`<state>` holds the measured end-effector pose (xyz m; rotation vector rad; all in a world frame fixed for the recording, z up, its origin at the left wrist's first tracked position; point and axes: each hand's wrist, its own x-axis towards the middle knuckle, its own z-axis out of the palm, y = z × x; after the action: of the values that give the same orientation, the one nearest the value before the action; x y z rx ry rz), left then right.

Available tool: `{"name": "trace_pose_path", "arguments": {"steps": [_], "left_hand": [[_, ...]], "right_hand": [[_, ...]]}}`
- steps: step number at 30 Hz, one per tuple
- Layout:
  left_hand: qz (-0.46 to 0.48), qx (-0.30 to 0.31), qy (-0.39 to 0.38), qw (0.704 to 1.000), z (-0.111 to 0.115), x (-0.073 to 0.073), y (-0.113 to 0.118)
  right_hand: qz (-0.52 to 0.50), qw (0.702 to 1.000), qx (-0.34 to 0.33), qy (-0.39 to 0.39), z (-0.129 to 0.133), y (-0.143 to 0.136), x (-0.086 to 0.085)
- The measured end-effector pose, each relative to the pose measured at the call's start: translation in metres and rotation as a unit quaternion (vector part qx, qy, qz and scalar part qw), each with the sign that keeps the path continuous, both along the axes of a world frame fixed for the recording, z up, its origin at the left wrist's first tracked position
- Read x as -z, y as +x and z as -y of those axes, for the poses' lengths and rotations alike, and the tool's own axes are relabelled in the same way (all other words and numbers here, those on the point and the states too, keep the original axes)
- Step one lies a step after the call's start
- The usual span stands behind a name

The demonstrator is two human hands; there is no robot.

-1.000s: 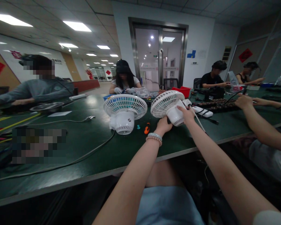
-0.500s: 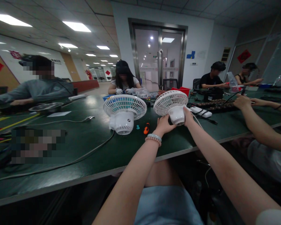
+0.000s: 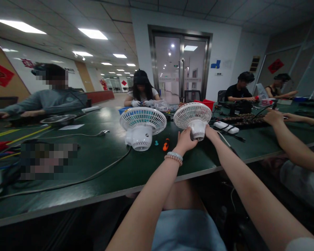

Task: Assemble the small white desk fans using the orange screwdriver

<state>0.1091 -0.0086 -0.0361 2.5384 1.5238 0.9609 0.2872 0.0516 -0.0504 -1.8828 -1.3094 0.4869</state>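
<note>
Two white fans with round slatted grilles are on the dark green table. My left hand (image 3: 186,140) and my right hand (image 3: 211,134) grip the motor housing of the right fan (image 3: 198,129) from both sides, its grille facing away from me. The left fan (image 3: 142,138) rests beside it, touched by neither hand. Between the fans lie an orange and black tool (image 3: 166,144) and a small teal piece (image 3: 156,143). A bracelet and a bangle are on my left wrist.
A white power strip (image 3: 226,127) lies right of the fans. A pale cable (image 3: 94,176) crosses the table (image 3: 99,157) at left. Several people sit around it; a co-worker's hand (image 3: 273,116) is at right. A red bin (image 3: 206,103) stands behind.
The view has shifted slightly, so the scene sits a little further right and lower. Both hands remain on the right fan's housing.
</note>
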Motion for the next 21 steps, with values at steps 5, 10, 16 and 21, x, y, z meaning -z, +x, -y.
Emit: {"name": "trace_pose_path", "arguments": {"steps": [5, 10, 16, 21], "left_hand": [[-0.028, 0.016, 0.021, 0.999, 0.009, -0.004, -0.001], [-0.052, 0.021, 0.034, 0.998, 0.018, -0.007, -0.003], [-0.099, 0.025, 0.169, 0.98, 0.048, -0.053, -0.027], [-0.094, -0.012, 0.279, 0.956, 0.055, -0.095, -0.108]], "right_hand": [[0.02, 0.998, 0.043, -0.033, 0.013, -0.004, -0.01], [0.074, 0.993, 0.092, -0.019, 0.029, -0.011, -0.02], [0.168, 0.976, 0.131, 0.053, 0.043, -0.02, -0.029], [0.333, 0.915, 0.017, 0.225, 0.067, -0.053, -0.04]]}}
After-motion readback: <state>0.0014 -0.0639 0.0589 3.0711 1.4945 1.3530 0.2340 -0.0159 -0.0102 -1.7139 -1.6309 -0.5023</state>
